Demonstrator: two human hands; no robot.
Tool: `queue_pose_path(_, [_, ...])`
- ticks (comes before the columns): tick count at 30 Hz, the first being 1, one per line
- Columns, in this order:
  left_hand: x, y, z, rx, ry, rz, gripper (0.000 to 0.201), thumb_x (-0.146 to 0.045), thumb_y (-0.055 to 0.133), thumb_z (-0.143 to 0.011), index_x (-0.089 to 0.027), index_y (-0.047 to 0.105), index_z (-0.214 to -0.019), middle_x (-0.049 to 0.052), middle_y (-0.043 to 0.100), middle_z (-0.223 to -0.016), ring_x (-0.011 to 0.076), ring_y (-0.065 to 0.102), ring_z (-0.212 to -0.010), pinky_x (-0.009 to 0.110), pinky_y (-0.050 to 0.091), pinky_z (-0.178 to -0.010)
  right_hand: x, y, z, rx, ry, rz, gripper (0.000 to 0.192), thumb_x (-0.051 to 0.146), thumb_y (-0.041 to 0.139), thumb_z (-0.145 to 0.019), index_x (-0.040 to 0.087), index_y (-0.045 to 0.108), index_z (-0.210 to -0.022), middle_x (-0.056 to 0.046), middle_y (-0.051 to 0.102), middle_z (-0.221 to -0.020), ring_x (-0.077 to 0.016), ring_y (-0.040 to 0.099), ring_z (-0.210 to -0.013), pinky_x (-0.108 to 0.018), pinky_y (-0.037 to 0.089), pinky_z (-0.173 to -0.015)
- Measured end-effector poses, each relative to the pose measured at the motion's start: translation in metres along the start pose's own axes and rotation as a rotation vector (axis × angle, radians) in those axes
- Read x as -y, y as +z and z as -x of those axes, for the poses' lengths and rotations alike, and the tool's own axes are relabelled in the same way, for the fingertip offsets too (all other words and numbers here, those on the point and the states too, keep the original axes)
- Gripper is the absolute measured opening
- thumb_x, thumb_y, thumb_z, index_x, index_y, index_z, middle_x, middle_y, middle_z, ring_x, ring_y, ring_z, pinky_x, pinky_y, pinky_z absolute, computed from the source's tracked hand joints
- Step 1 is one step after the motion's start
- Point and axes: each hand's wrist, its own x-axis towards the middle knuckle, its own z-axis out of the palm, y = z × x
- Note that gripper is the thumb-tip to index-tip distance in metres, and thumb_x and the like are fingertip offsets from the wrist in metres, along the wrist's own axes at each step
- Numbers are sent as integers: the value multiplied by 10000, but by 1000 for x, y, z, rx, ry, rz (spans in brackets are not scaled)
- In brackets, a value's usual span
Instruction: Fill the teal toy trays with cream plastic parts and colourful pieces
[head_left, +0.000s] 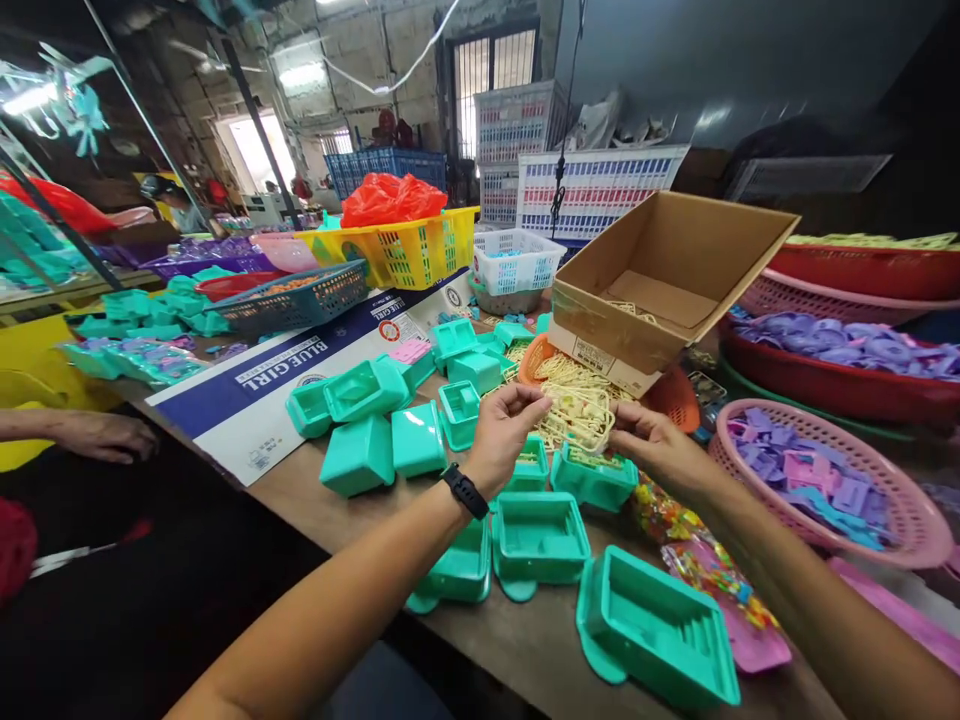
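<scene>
Both hands meet over a heap of cream plastic pieces that spills from an orange basket under a tilted cardboard box. The left hand is curled, its fingers pinched shut on one end of a small cream frame-like piece; the right hand closes its fingers on the other end, so the piece hangs between the two hands, just above a teal tray that already carries a row of cream parts along its edge. Whether the piece is one item or several stuck together is hard to tell. The step in hand looks like picking or separating a cream part from the heap, ready to go into a teal tray. More open teal trays lie on the counter nearer the person, one large tray at the front edge, and closed teal cases sit to the left on a printed sheet. To the right a pink basket holds purple parts, with packets of coloured bits beside it. Another person's hand rests at the far left. The next move, I judge, calls for a steady two-handed hold, lowering the cream piece squarely over a tray's edge slots and pressing it in without bending it.
</scene>
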Motion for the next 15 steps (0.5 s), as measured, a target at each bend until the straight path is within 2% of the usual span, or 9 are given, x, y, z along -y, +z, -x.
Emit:
queue_pose_path(2, [-5,-5,15,3,39,-89,159,-282,784,-728,-162,680,-740,2,652,-744,115,571,-707,236,463,-705,7,5,9,57,44,-12,421,436,770,-644,192,675,-974,-47,712,-921,-174,619,-771,-278,525,-666])
queue_pose_path(4, [-9,-10,34,24,72,-204,131,-277,752,-777,-167,685,-751,14,666,-759,130,592,-733,244,474,-712,11,12,19,83,33,66,504,477,775,-680,200,660,-1084,-63,712,-1009,-193,636,-832,-288,528,-687])
queue_pose_path(7, [-14,-19,64,111,72,-354,99,-266,715,-826,-183,675,-792,28,685,-807,154,631,-788,263,505,-752,10,23,33,101,-135,364,353,508,729,-789,210,691,-973,-31,692,-881,-185,610,-782,-286,486,-672])
queue_pose_path(9, [-18,-27,80,142,43,-388,113,-250,715,-824,-199,621,-861,35,682,-916,176,670,-883,283,538,-821,4,28,39,127,-240,524,271,479,668,-862,210,699,-868,-16,658,-783,-172,576,-722,-284,449,-648])
queue_pose_path(12, [-22,-42,95,144,49,-488,231,-201,697,-809,-227,529,-966,56,614,-1115,207,680,-1031,311,567,-874,-7,33,44,177,-315,651,180,377,641,-899,216,713,-932,-24,650,-789,-180,579,-731,-292,441,-656])
queue_pose_path(15, [-21,-54,99,291,172,-706,397,-143,675,-793,-228,533,-1154,83,602,-1214,229,639,-1124,358,538,-969,-18,37,48,216,-375,825,146,265,610,-911,203,703,-1006,-51,647,-808,-212,591,-785,-319,451,-685])
